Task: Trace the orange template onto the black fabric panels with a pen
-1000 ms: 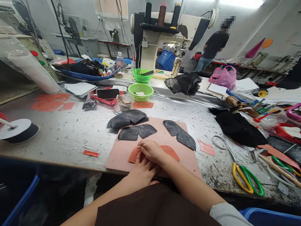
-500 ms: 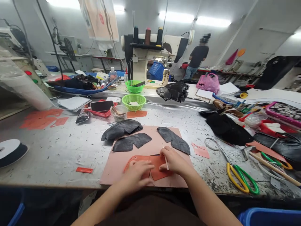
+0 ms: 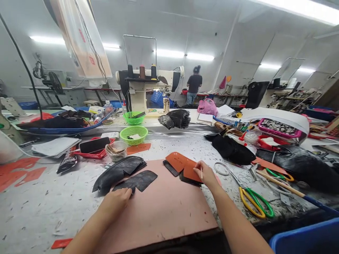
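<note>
On the pink board [image 3: 164, 211], my left hand [image 3: 116, 200] has its fingers closed at the lower left edge of a notched black leather piece [image 3: 143, 180]. Behind that piece is a small stack of similar black leather pieces [image 3: 115, 176]. My right hand [image 3: 208, 178] pinches the right end of an orange pattern template [image 3: 180, 163], with a thin white marking stick also between the fingers. Beneath the template, partly covered, shows another black leather piece [image 3: 171, 169].
Yellow-and-green-handled scissors [image 3: 255, 203] lie at the right, near a wooden-handled tool [image 3: 280, 183] and black cloth [image 3: 233, 150]. Green baskets [image 3: 134, 135], a phone [image 3: 94, 144] and a clear cup [image 3: 116, 151] stand behind. Beyond are a sewing machine [image 3: 141, 97] and a person [image 3: 194, 84].
My right hand has lifted the orange template from the board's front and carried it over the right-hand black piece. My left hand has left the template and moved to the left black piece.
</note>
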Tool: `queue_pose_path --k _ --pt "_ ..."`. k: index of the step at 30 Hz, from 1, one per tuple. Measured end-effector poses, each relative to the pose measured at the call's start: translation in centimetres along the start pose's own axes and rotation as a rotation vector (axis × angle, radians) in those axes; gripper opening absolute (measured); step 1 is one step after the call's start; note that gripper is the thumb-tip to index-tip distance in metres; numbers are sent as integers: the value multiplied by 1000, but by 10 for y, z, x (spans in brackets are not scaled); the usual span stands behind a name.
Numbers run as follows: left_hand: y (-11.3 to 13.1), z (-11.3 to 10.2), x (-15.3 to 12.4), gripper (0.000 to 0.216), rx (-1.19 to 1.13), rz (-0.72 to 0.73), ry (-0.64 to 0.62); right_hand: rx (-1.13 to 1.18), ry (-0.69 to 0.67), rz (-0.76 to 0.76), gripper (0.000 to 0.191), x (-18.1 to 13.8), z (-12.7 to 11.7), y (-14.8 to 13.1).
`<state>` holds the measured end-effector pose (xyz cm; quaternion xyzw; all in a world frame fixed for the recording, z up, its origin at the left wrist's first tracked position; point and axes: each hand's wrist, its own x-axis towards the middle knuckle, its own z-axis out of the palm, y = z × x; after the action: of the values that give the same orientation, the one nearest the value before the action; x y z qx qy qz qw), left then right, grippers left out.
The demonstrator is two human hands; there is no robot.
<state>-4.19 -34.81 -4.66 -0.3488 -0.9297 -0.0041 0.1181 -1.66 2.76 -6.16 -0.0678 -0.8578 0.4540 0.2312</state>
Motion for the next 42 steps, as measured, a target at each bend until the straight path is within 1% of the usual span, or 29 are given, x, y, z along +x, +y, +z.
queue_pose_path --k 2,4,6,7,8,9,11,12,13,14,15,16,18,20,22,25,29,33,36,38,40,42 --pt "5 1 1 28 12 1 41 -9 47 18 13 5 -8 10" --pt "16 3 -5 30 12 17 76 5 97 30 15 4 -13 13" --pt "35 5 -16 33 -13 87 118 35 104 35 19 -2 -13 10" --pt "46 6 -23 34 -32 144 153 52 83 38 20 -6 -12 6" --pt "57 6 -30 34 -52 208 199 69 33 36 20 -11 -8 0" --pt "68 5 -36 34 -67 270 251 85 -48 24 19 -16 -2 -6" --pt "83 2 -45 31 -75 338 344 95 -278 -26 15 -30 13 -20" --pt "86 1 -48 30 -70 324 363 84 -404 -63 12 -37 23 -27" --pt "87 1 -50 29 -63 287 362 62 -499 -93 10 -44 31 -34" --pt "86 2 -51 29 -59 233 342 33 -559 -115 10 -51 40 -39" --pt "83 4 -51 30 -64 178 307 -7 -585 -131 11 -57 46 -44" --pt "79 7 -52 30 -81 136 260 -52 -582 -149 12 -62 50 -48" --pt "71 14 -52 30 -138 91 159 -148 -532 -209 19 -69 53 -51" --pt "65 20 -52 30 -202 67 87 -212 -498 -283 28 -74 48 -49" --pt "62 24 -53 31 -245 28 52 -206 -526 -339 33 -79 41 -45" --pt "60 26 -54 34 -290 -4 49 -168 -585 -390 28 -90 33 -39" --pt "60 27 -54 35 -317 6 87 -192 -528 -441 15 -103 34 -32" --pt "59 25 -54 34 -311 32 130 -217 -505 -490 8 -105 36 -30" --pt "67 19 -51 31 -251 20 108 -226 -499 -514 7 -104 36 -31" --pt "80 16 -48 32 -182 20 84 -223 -496 -518 8 -103 35 -33" --pt "95 16 -46 42 -128 72 68 -221 -503 -518 9 -104 35 -34" --pt "109 20 -45 55 -91 157 55 -224 -519 -513 10 -104 34 -35"
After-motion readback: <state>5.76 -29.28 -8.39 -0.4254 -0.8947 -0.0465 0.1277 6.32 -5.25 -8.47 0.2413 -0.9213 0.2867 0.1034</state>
